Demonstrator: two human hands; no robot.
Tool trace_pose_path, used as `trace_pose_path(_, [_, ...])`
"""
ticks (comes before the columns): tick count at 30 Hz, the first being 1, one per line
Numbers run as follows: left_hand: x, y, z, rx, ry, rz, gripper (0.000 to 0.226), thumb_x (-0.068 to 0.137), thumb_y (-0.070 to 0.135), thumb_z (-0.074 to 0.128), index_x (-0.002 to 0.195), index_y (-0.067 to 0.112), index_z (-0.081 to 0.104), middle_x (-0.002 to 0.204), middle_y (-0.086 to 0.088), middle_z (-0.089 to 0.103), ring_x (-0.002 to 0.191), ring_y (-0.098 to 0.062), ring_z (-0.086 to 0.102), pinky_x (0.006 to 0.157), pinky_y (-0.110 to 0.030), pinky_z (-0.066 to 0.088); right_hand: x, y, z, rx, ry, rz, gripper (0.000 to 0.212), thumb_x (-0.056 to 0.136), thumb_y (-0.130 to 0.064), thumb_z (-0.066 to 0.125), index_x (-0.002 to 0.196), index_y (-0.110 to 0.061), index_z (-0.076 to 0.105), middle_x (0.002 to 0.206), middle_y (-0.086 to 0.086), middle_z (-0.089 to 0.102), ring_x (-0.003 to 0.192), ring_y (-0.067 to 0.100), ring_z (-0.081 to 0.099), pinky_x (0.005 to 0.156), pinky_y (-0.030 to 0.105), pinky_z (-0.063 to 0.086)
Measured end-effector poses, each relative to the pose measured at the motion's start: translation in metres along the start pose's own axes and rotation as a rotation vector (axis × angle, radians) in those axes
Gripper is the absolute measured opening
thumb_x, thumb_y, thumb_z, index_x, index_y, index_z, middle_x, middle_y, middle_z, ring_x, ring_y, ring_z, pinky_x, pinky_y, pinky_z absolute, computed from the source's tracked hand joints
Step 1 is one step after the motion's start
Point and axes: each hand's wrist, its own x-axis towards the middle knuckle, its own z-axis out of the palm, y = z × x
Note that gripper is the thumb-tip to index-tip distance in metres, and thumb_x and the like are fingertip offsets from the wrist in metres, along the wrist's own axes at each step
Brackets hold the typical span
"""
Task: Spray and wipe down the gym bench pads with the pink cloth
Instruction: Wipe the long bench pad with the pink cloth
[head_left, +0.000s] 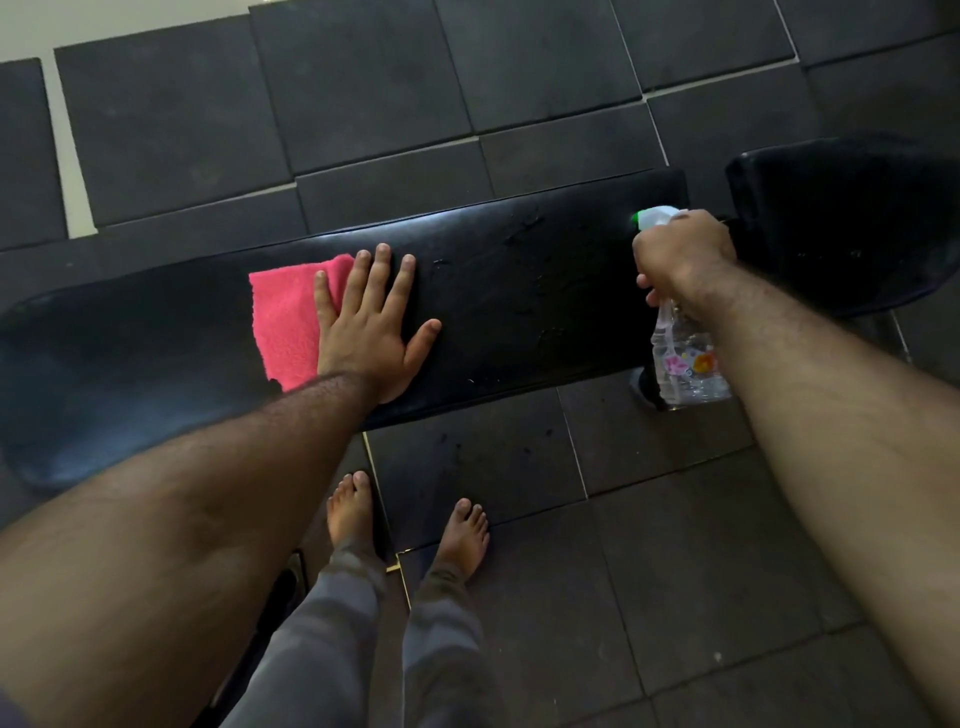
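Black bench pad (519, 291) under flat left hand (369, 322), pink cloth (288, 317).

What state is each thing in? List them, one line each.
Pink terry cloth: flat on the long pad, under the left hand.
Long black vinyl bench pad: speckled with droplets.
Clear plastic spray bottle: gripped, lifted.
Left hand: fingers straight, pressing.
Right hand: gripping the bottle's neck.

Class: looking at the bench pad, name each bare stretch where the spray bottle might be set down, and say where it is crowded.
Free: the long pad between the left hand and the right hand, and its left end beyond the pink cloth. Crowded: where the flat left hand presses the cloth, and the right end, where the right hand grips the spray bottle near the gap to the second pad.
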Motion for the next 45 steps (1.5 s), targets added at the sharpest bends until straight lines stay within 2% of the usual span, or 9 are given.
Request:
trace_pose_path(7, [0.000,-0.001,0.005,-0.020,0.033,0.007,0.085,0.105,0.073,0.033,0.176,0.029,0.018,0.185,-0.006,0.015,0.171,-0.029,0.010,0.133,-0.070,-0.001,-0.034,0.017,0.033,-0.023,-0.181,-0.003,0.047,0.091,-0.026,0.068,0.135,-0.011,0.061,0.081,0.004,0.079,0.050,0.020,0.074,0.051,0.032,0.059])
trace_pose_path(13, [0.000,-0.001,0.005,-0.019,0.032,0.006,0.086,0.104,0.073,0.034,0.176,0.028,0.019,0.185,-0.006,0.016,0.170,-0.030,0.012,0.133,-0.070,-0.001,-0.070,0.015,0.059,-0.077,-0.298,0.017,0.014,0.074,-0.022,0.060,0.087,-0.016,0.059,0.057,0.002,0.074,0.048,0.021,0.074,0.053,0.035,0.063])
trace_pose_path(19, [-0.001,0.000,0.003,-0.021,0.023,-0.003,0.086,0.104,0.074,0.034,0.176,0.029,0.019,0.185,-0.005,0.015,0.171,-0.029,0.010,0.133,-0.069,-0.002,-0.069,-0.033,0.066,-0.080,-0.326,-0.118,0.036,0.079,-0.028,0.064,0.110,-0.011,0.068,0.072,0.002,0.080,0.046,0.022,0.073,0.063,0.038,0.066])
trace_pose_path(28, [-0.003,0.003,-0.002,-0.025,0.015,0.000,0.088,0.103,0.076,0.032,0.176,0.028,0.021,0.185,-0.005,0.015,0.171,-0.029,0.012,0.133,-0.069,0.002,-0.087,-0.094,0.088,-0.170,-0.260,-0.195,0.028,0.091,-0.033,0.050,0.102,-0.011,0.063,0.070,0.005,0.078,0.042,0.020,0.071,0.061,0.031,0.060])
trace_pose_path(33, [-0.005,0.002,-0.009,-0.131,0.016,0.005,0.102,0.099,0.080,0.031,0.177,0.018,0.009,0.186,-0.003,0.012,0.172,-0.025,0.008,0.134,-0.067,-0.001,-0.086,-0.076,0.086,0.074,-0.211,-0.142,0.047,0.080,-0.024,0.059,0.126,-0.014,0.066,0.089,0.002,0.078,0.046,0.020,0.073,0.061,0.036,0.066])
trace_pose_path(37, [-0.013,0.000,-0.029,-0.359,0.076,0.077,0.109,0.099,0.084,0.028,0.174,0.004,0.022,0.182,-0.013,0.024,0.170,-0.032,0.015,0.135,-0.067,0.000,-0.092,-0.072,0.084,0.493,-0.195,-0.163,0.037,0.071,-0.014,0.061,0.104,-0.008,0.076,0.091,0.008,0.077,0.045,0.018,0.069,0.057,0.049,0.066])
trace_pose_path(39, [-0.020,0.002,-0.042,-0.544,0.099,0.193,0.113,0.101,0.087,0.029,0.168,-0.004,0.034,0.174,-0.021,0.039,0.164,-0.039,0.032,0.134,-0.064,0.019,-0.103,-0.076,0.085,0.724,-0.209,-0.198,0.035,0.061,-0.011,0.057,0.091,-0.009,0.076,0.089,0.007,0.075,0.041,0.020,0.062,0.044,0.035,0.055])
trace_pose_path(42, [-0.035,0.020,-0.063,-0.983,-0.054,0.158,0.102,0.095,0.076,0.069,0.161,0.001,0.049,0.155,-0.015,0.063,0.138,-0.029,0.065,0.117,-0.054,0.052,-0.121,-0.092,0.088,1.033,-0.250,-0.202,0.032,0.057,-0.008,0.055,0.084,-0.011,0.072,0.090,0.010,0.073,0.043,0.021,0.054,0.044,0.026,0.046])
trace_pose_path(45, [-0.039,0.026,-0.084,-1.037,-0.022,-0.053,0.092,0.075,0.050,0.099,0.149,0.013,0.060,0.132,0.003,0.074,0.119,-0.015,0.074,0.104,-0.047,0.060,-0.137,-0.109,0.093,1.148,-0.341,-0.164,0.040,0.058,-0.009,0.055,0.095,-0.008,0.069,0.099,0.012,0.074,0.045,0.022,0.054,0.051,0.028,0.047])
